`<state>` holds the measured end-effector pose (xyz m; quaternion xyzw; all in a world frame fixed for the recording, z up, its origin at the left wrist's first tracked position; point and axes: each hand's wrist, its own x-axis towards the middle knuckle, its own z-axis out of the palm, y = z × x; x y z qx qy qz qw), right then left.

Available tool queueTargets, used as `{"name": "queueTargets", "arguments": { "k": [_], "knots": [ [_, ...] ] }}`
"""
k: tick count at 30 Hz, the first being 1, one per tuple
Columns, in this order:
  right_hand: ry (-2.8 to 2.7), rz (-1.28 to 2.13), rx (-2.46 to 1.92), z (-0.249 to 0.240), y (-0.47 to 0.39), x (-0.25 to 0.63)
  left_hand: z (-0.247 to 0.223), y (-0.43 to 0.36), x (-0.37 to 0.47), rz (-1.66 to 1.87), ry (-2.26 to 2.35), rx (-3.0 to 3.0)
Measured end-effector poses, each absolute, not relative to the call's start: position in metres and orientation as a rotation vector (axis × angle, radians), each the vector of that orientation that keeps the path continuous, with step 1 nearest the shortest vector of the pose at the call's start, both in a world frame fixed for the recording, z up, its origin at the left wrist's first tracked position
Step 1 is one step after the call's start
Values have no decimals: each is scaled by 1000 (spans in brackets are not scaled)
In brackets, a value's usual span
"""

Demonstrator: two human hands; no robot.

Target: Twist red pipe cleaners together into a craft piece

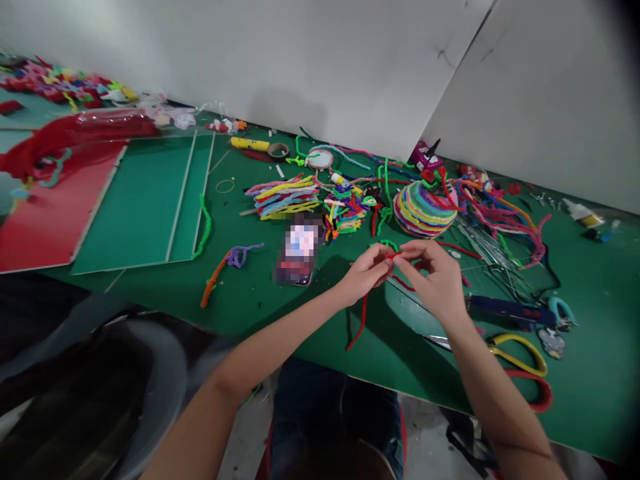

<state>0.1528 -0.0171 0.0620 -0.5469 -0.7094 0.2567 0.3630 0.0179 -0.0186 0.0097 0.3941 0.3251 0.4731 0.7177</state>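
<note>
Right of the phone (299, 252): left hand (369, 273) and right hand (437, 280) pinch red pipe cleaner (393, 255), apparently for fine control.

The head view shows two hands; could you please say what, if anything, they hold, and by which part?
Left hand and right hand pinch a red fuzzy strand between fingertips; whether mid-length or end is unclear.

Your left hand (367, 275) and right hand (439, 280) are ungloved, and your forearms (280, 340) are bare as far up as the view reaches. You wear dark blue jeans (310, 403), a thin pale line running down the denim; over your lap the cloth is too dim to make out.
</note>
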Motion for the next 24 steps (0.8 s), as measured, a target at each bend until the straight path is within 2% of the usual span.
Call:
{"name": "queueTargets", "arguments": {
  "k": [7, 14, 24],
  "knots": [
    [-1613, 852, -1421, 50, -18, 150, 8, -23, 15, 1207, 905, 1205],
    [-1512, 953, -1404, 46, -17, 158, 4, -25, 11, 1163, 931, 1445],
    [-1355, 1151, -1301, 30, -21, 166, 5, -23, 12, 1126, 807, 1405]
  ]
}}
